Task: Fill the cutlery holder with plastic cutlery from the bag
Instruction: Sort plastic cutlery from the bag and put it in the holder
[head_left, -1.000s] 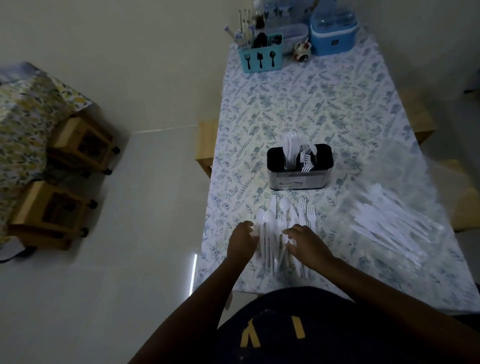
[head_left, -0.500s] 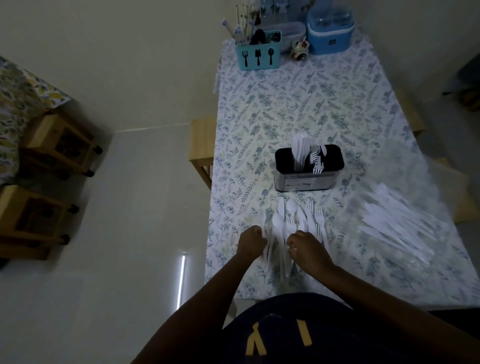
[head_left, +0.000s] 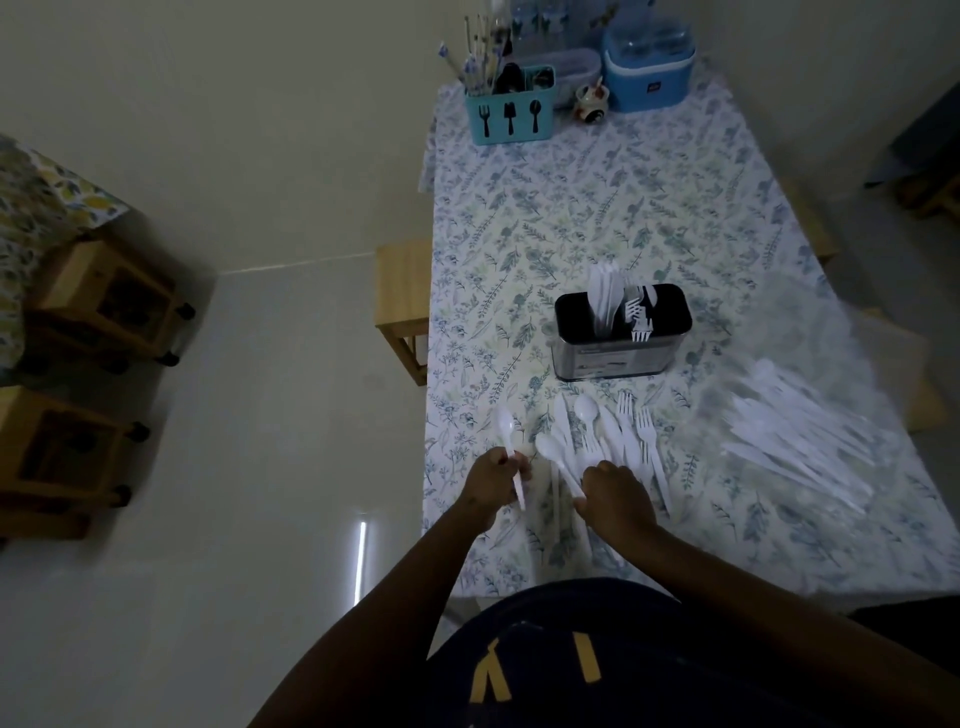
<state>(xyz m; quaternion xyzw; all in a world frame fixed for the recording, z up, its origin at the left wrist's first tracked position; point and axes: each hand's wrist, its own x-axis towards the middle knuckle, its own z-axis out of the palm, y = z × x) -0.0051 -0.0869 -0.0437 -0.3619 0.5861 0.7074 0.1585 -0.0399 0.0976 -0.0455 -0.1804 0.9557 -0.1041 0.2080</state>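
Observation:
A black-topped metal cutlery holder (head_left: 613, 358) stands mid-table with white knives and forks upright in it. In front of it lies a loose pile of white plastic cutlery (head_left: 613, 436), spoons, forks and knives. My left hand (head_left: 491, 486) grips one white spoon (head_left: 508, 431) lifted off to the left of the pile. My right hand (head_left: 615, 499) closes on the handle of another spoon (head_left: 551, 451) at the pile's near end. A clear plastic bag (head_left: 800, 436) with more white cutlery lies to the right.
The table has a leaf-patterned cloth (head_left: 597, 208). At its far end stand a teal utensil caddy (head_left: 511, 111), a blue lidded container (head_left: 649, 70) and a small jar (head_left: 592, 101). A wooden stool (head_left: 402, 301) sits at the table's left edge; wooden carts (head_left: 104, 301) stand far left.
My left hand has pulled one spoon out of the pile and raised it to the left. My right hand has closed on another spoon's handle. The camera view shifted slightly.

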